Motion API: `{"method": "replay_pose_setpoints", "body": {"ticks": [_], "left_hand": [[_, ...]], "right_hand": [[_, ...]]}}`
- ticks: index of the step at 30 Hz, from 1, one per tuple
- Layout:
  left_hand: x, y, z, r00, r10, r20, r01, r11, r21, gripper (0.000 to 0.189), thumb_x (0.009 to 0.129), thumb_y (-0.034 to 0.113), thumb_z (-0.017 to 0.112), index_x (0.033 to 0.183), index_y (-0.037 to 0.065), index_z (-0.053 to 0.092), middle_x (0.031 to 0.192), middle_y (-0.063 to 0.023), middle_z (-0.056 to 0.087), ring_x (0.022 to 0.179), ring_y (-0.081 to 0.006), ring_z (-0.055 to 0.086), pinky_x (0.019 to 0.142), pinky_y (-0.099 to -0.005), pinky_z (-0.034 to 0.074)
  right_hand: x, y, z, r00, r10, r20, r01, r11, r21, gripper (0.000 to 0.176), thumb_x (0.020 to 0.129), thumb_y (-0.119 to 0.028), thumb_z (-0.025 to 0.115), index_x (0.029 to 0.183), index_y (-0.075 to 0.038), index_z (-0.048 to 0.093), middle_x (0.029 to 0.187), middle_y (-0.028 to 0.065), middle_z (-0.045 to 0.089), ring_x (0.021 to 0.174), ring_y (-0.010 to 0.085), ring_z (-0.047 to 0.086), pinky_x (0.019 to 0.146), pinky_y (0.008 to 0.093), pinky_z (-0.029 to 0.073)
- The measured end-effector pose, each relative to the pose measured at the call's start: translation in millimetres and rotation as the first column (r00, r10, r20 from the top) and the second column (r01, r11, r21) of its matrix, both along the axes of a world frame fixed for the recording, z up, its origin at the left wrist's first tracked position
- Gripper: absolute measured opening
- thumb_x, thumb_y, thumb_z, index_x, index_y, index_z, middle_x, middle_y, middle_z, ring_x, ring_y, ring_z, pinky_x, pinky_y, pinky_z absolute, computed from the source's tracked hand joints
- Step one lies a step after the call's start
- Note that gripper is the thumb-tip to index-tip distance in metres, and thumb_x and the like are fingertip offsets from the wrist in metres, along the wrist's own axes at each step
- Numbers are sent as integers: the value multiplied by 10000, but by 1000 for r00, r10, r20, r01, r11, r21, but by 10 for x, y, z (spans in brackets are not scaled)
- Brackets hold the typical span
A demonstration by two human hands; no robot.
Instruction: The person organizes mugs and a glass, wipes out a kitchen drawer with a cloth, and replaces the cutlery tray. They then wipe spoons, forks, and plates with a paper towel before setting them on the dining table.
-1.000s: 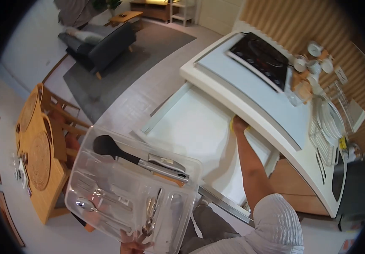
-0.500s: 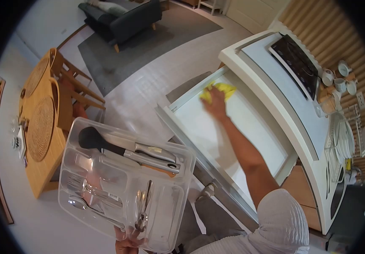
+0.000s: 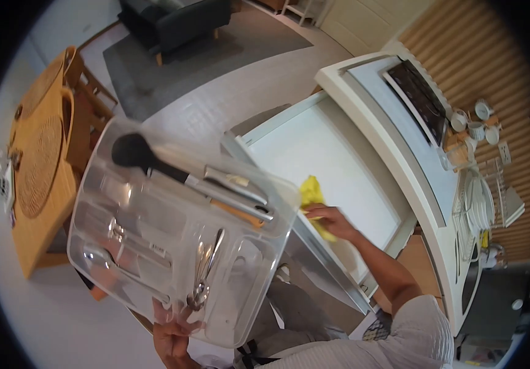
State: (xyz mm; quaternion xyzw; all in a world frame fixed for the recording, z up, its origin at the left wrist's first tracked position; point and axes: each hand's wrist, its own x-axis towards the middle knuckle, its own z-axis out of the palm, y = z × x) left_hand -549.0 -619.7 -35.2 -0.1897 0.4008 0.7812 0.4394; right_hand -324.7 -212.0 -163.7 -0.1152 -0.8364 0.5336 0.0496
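My left hand (image 3: 174, 332) grips the near edge of a clear plastic cutlery tray (image 3: 240, 307), its fingers showing through the plastic. In the tray lie a black ladle (image 3: 133, 151), knives with metal handles, forks and several spoons (image 3: 203, 270). My right hand (image 3: 329, 220) is closed on a yellow cloth (image 3: 311, 189) at the front inner side of the pulled-out white drawer (image 3: 332, 144). Part of the cloth hangs over the drawer's front edge, near the right side of the tray.
The white counter (image 3: 394, 132) holds a black cooktop (image 3: 417, 101), mugs (image 3: 476, 130) and a rack of plates (image 3: 478, 203). A wooden table (image 3: 50, 215) with chairs stands at the left. A dark sofa (image 3: 194, 27) sits on a grey rug (image 3: 136, 74) at the back.
My right hand and the yellow cloth have moved from the far side of the drawer to its front edge. The tray in my left hand has risen slightly and looks larger.
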Motion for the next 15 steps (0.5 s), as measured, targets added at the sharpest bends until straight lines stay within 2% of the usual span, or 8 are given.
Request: {"method": "replay_pose_setpoints", "body": {"ticks": [2, 4, 5, 7, 8, 10, 12, 15], "left_hand": [[-42, 20, -68, 997, -51, -57, 55, 997, 63, 985, 461, -96, 422, 1378, 185, 199, 1073, -167, 455, 998, -419, 476, 552, -532, 534], [-49, 44, -99, 999, -24, -45, 25, 999, 39, 984, 457, -104, 417, 1375, 177, 201, 1076, -175, 453, 995, -416, 478, 544, -521, 539], [-58, 48, -107, 998, -19, -57, 21, 999, 28, 984, 453, -112, 412, 1372, 169, 202, 1079, -183, 450, 992, -414, 481, 536, -510, 544], [-79, 18, -132, 998, -23, -59, 23, 1000, 13, 991, 453, -114, 411, 1378, 168, 192, 1091, -191, 447, 1000, -410, 478, 537, -508, 545], [-90, 15, -146, 996, -38, -76, 38, 999, 4, 999, 453, -116, 409, 1383, 166, 181, 1103, -200, 444, 1008, -406, 475, 537, -507, 547], [-80, -22, -163, 997, -21, -79, 21, 1000, 3, 1003, 450, -115, 410, 1386, 168, 185, 1113, -197, 442, 1024, -408, 467, 540, -502, 548], [-78, -46, -213, 997, 0, -81, 0, 1000, 6, 1006, 448, -114, 412, 1389, 167, 191, 1123, -192, 440, 1042, -409, 457, 550, -501, 548], [-47, -59, -229, 998, 40, -51, -43, 998, -53, 1000, 450, -113, 412, 1387, 163, 197, 1124, -189, 439, 1050, -407, 454, 570, -509, 545]], "right_hand": [[454, 303, 54, 970, -243, 9, 239, 945, -225, 371, 796, -36, 561, 1165, -11, 531, 1158, 83, 541, 1120, 183, 480, 967, 341, 361], [812, 604, 116, 780, -575, -246, 506, 812, -291, 363, 878, -182, 544, 1191, -5, 492, 1183, 83, 515, 1087, 177, 486, 935, 318, 382], [1025, 842, -17, 526, -849, -38, 838, 526, -148, 437, 870, -228, 559, 1234, -15, 445, 1220, 100, 487, 1085, 180, 482, 942, 305, 375], [1150, 1125, -227, 263, -963, -62, 833, 194, 519, 579, 830, -376, 576, 1295, -73, 411, 1234, 125, 473, 1087, 233, 491, 935, 331, 378], [1195, 1402, -407, 273, -960, -58, 828, 204, 522, 579, 830, -376, 576, 1295, -73, 411, 1234, 125, 473, 1087, 233, 491, 935, 331, 378], [1204, 1971, -763, 7, -997, 82, 749, 59, 660, 680, 786, -527, 537, 1305, -106, 414, 1274, 150, 455, 1146, 293, 469, 939, 370, 381], [900, 2419, -838, 91, -996, 17, 651, 73, 756, 732, 757, -605, 489, 1294, -113, 428, 1281, 160, 458, 1171, 331, 447, 963, 393, 362], [83, 2695, -707, 280, -960, -6, 609, 173, 774, 623, 784, -520, 516, 1242, -99, 478, 1216, 150, 512, 1138, 318, 475, 953, 397, 373]]}}
